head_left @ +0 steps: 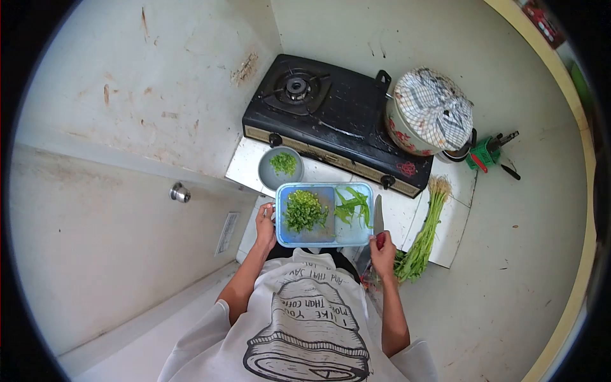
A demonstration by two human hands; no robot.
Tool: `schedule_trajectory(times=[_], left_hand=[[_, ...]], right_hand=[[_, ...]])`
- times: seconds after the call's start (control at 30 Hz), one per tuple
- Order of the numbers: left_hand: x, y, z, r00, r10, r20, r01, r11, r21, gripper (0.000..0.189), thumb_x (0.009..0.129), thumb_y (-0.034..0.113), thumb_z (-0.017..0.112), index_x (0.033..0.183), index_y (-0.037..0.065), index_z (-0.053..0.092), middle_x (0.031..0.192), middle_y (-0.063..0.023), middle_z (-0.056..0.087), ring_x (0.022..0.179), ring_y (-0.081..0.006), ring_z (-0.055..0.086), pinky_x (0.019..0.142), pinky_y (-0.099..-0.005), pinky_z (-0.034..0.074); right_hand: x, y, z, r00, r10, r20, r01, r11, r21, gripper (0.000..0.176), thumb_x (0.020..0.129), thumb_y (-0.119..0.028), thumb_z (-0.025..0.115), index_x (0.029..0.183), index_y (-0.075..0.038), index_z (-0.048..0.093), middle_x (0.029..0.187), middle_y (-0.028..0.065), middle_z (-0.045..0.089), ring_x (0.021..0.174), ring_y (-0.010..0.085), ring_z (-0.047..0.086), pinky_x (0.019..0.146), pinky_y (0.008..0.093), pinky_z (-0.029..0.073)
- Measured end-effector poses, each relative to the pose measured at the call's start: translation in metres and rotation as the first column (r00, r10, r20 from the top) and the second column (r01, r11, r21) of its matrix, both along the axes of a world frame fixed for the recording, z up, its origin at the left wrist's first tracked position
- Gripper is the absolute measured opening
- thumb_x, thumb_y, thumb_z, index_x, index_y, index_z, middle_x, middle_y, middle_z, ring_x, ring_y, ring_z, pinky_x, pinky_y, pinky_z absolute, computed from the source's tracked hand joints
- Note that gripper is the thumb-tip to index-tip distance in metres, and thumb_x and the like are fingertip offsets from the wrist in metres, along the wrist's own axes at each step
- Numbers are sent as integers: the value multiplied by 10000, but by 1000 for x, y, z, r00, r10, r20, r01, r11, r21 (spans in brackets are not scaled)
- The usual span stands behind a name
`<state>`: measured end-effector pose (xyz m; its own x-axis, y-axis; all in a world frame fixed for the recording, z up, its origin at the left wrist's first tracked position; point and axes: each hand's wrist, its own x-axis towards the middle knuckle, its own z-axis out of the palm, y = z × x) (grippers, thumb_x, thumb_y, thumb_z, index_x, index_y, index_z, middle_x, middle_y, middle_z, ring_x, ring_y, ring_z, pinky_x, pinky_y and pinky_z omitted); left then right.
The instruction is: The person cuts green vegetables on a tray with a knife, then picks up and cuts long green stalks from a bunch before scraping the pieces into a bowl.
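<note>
A light blue rimmed cutting board (305,242) is in front of my body at the counter's front. Chopped greens (305,211) are heaped on its left part, and several loose green leaves (352,205) lie on its right part. My left hand (265,226) is closed around the board's left edge. In my right hand (383,256), a knife (379,216) with a red handle is gripped, blade pointing away from me along the board's right side. The fingers of this hand are right at the board's lower right corner.
A grey bowl (263,170) with chopped greens stands behind the board. Behind it is a two-burner stove (347,102), bearing a cloth-covered pot (407,130) on the right. A bunch of rooted greens (426,232) lies at right, near a green utensil basket (485,153).
</note>
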<state>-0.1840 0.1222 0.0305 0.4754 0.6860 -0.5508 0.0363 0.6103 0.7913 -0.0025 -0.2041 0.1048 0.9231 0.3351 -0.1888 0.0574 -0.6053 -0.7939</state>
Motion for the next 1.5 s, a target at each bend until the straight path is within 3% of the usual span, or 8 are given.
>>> schedule_trajectory(times=[0.1, 0.2, 0.3, 0.33, 0.43, 0.57, 1.03, 1.5], left_hand=[[5, 33, 9, 1000, 3, 17, -2, 998, -64, 207, 1101, 322, 543, 1127, 129, 611, 1056, 4, 627, 882, -115, 548, 796, -318, 480], [1, 64, 10, 999, -27, 33, 29, 998, -52, 217, 1097, 335, 550, 1104, 130, 623, 1030, 5, 630, 898, -114, 563, 817, -331, 486], [3, 95, 23, 999, -45, 14, 47, 993, -109, 227, 1098, 337, 546, 1107, 124, 626, 1021, 4, 640, 914, -117, 577, 837, -334, 490], [5, 105, 28, 999, -53, 0, 52, 991, -121, 232, 1098, 337, 545, 1112, 121, 627, 1023, 1, 644, 903, -119, 583, 825, -332, 500], [7, 132, 32, 996, -89, -15, 86, 985, -151, 243, 1099, 338, 542, 1127, 113, 629, 1027, -6, 652, 862, -123, 599, 778, -322, 530], [7, 160, 33, 991, -129, 22, 131, 968, -213, 250, 1102, 332, 532, 1155, 107, 628, 1036, -16, 632, 792, -131, 609, 689, -299, 552], [1, 203, 6, 977, -202, 69, 214, 941, -264, 262, 1103, 308, 531, 1171, 75, 630, 1060, -52, 642, 939, -154, 611, 814, -324, 549], [11, 206, 2, 953, -298, -44, 270, 910, -314, 306, 1098, 363, 529, 1212, 91, 611, 1153, -58, 621, 1034, -182, 593, 863, -400, 544]], right_hand=[[12, 18, 11, 996, -14, 83, 12, 1000, 28, 246, 1014, -208, 665, 920, 2, 577, 651, 45, 556, 543, 133, 516, 526, 340, 421], [17, 55, 60, 976, -58, -208, 78, 993, 86, 283, 1052, -234, 610, 966, 36, 606, 681, 71, 613, 589, 136, 585, 538, 323, 459], [15, 88, 82, 984, 166, -65, -166, 986, 0, 255, 1028, -226, 647, 1031, 29, 648, 739, 93, 650, 616, 167, 625, 584, 328, 489], [14, 99, 80, 953, 278, 124, -278, 960, -13, 265, 971, -247, 720, 1061, 2, 700, 807, 115, 694, 659, 229, 671, 651, 344, 515], [9, 130, 94, 860, 494, 125, -484, 869, -107, 248, 922, -198, 766, 1041, 17, 727, 839, 136, 695, 685, 245, 662, 635, 356, 519], [-4, 158, 108, 822, 569, -19, -556, 796, -240, 300, 855, -320, 816, 1033, -81, 783, 894, 67, 727, 794, 250, 674, 835, 377, 446], [-7, 241, 95, 818, 576, 21, -547, 788, -283, 283, 870, -373, 772, 1051, -155, 793, 998, 40, 745, 942, 254, 686, 891, 430, 402], [-16, 226, 102, 775, 613, -155, -632, 747, -205, 246, 850, -169, 771, 1096, -169, 760, 1068, 31, 740, 1018, 254, 684, 926, 441, 398]])
